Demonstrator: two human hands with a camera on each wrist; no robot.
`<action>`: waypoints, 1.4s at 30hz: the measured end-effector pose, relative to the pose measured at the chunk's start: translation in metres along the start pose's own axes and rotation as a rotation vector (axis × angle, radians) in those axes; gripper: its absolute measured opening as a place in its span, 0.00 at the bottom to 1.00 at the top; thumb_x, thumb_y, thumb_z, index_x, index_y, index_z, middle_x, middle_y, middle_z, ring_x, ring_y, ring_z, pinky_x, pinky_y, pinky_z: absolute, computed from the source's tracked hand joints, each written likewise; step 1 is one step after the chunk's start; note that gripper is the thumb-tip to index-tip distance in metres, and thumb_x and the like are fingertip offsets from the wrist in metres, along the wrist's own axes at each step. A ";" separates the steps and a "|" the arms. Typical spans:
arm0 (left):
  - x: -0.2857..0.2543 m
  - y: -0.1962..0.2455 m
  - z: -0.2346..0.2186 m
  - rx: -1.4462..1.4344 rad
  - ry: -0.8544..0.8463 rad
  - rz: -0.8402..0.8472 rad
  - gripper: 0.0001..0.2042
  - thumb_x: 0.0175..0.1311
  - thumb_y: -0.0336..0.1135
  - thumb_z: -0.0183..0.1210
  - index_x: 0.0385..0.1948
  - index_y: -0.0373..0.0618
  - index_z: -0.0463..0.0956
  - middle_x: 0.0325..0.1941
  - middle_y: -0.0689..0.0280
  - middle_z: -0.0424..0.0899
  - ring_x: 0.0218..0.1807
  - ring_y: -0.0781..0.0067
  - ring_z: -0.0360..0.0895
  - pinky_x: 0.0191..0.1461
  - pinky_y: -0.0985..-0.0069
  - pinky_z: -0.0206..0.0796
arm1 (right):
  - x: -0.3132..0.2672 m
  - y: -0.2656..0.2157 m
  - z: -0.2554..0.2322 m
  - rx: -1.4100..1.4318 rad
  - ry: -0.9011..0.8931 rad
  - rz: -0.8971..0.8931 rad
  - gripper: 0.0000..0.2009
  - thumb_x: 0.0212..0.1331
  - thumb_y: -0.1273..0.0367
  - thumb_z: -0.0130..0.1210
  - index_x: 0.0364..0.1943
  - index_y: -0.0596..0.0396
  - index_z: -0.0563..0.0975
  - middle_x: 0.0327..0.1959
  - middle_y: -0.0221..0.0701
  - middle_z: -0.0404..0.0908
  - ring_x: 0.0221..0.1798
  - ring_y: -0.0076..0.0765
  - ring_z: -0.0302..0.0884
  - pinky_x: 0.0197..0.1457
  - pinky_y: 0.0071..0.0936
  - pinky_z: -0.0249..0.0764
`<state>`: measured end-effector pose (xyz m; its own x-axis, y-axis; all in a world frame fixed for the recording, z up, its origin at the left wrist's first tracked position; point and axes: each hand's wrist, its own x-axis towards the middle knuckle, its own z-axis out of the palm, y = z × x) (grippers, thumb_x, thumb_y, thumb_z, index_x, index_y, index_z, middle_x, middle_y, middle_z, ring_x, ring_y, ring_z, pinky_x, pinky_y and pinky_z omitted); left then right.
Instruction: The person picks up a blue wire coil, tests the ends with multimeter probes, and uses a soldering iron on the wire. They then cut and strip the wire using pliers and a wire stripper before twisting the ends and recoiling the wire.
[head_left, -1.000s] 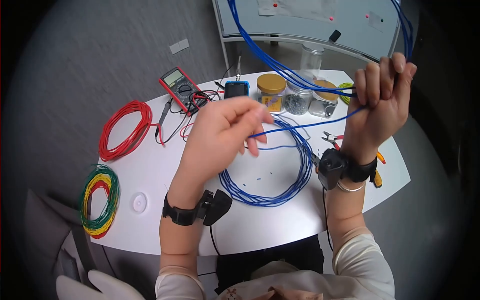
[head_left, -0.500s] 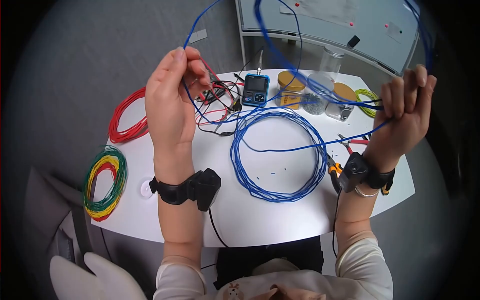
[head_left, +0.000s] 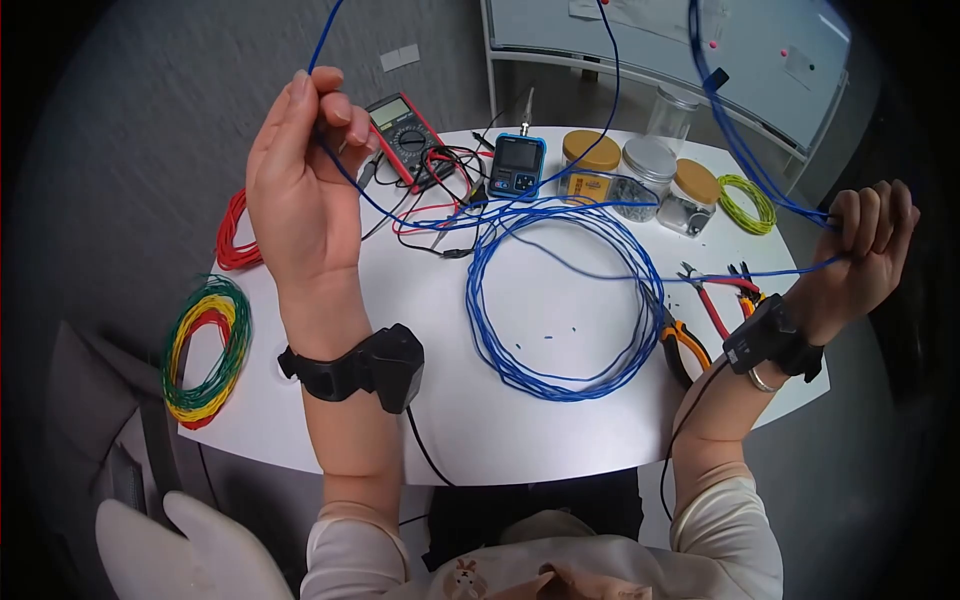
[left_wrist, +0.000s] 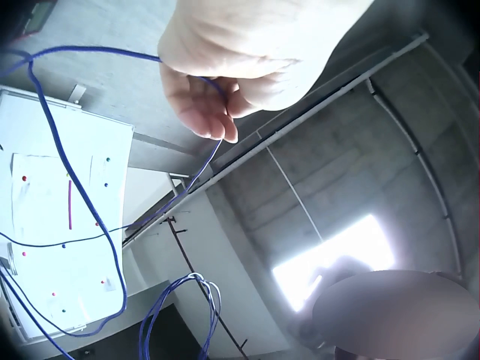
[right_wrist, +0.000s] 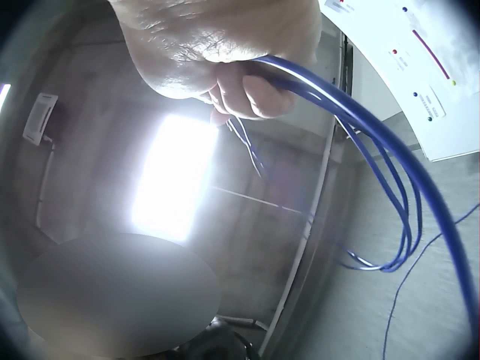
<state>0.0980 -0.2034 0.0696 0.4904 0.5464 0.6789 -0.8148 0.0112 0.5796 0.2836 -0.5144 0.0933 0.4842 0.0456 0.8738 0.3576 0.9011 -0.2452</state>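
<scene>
Raised at the upper left, the left hand point(head_left: 310, 190) pinches a single blue wire point(head_left: 350, 180) between thumb and fingers; the left wrist view shows this wire point(left_wrist: 71, 169) looping away. At the right, the right hand point(head_left: 868, 255) has its fingers curled round several blue strands point(head_left: 745, 155), which rise out of the head view. In the right wrist view those strands point(right_wrist: 382, 135) pass through the right hand point(right_wrist: 225, 52). Between the hands, a round coil of blue wire point(head_left: 478, 325) lies on the white table point(head_left: 520, 440), with one strand running to the right hand.
A multimeter point(head_left: 405, 138), a small blue device point(head_left: 517, 165) and lidded jars point(head_left: 590, 165) stand at the back. Red wire point(head_left: 235, 235) and a multicoloured coil point(head_left: 180, 370) lie left. Orange-handled pliers point(head_left: 688, 348), red-handled cutters point(head_left: 715, 305) and yellow-green wire point(head_left: 765, 215) are at right.
The left hand has moved left and up with the wire, while the right hand has moved right and lower with its strands. The gap between them has widened.
</scene>
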 end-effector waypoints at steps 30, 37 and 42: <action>-0.013 -0.001 -0.001 0.608 -0.103 -0.020 0.10 0.63 0.34 0.54 0.38 0.38 0.78 0.37 0.64 0.82 0.40 0.77 0.78 0.46 0.81 0.69 | 0.016 0.084 0.106 0.047 -0.258 -0.077 0.13 0.66 0.68 0.36 0.42 0.62 0.70 0.25 0.26 0.61 0.22 0.22 0.55 0.24 0.22 0.56; -0.019 0.025 0.009 0.615 0.031 0.191 0.09 0.63 0.32 0.55 0.38 0.36 0.77 0.36 0.63 0.81 0.38 0.77 0.77 0.45 0.81 0.69 | 0.037 0.025 0.031 -0.482 0.061 -0.227 0.16 0.65 0.65 0.38 0.47 0.66 0.69 0.34 0.33 0.70 0.32 0.27 0.66 0.31 0.23 0.64; -0.026 0.026 0.040 0.702 0.023 0.531 0.11 0.62 0.31 0.55 0.44 0.35 0.74 0.40 0.58 0.80 0.40 0.71 0.78 0.46 0.78 0.70 | 0.016 -0.031 0.024 -0.598 -0.187 -0.052 0.19 0.65 0.63 0.39 0.49 0.67 0.69 0.36 0.35 0.77 0.32 0.26 0.72 0.31 0.20 0.66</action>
<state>0.0762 -0.2505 0.0851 0.0883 0.3499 0.9326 -0.5514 -0.7626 0.3383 0.2616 -0.5310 0.1249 0.3259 0.1316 0.9362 0.7879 0.5095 -0.3459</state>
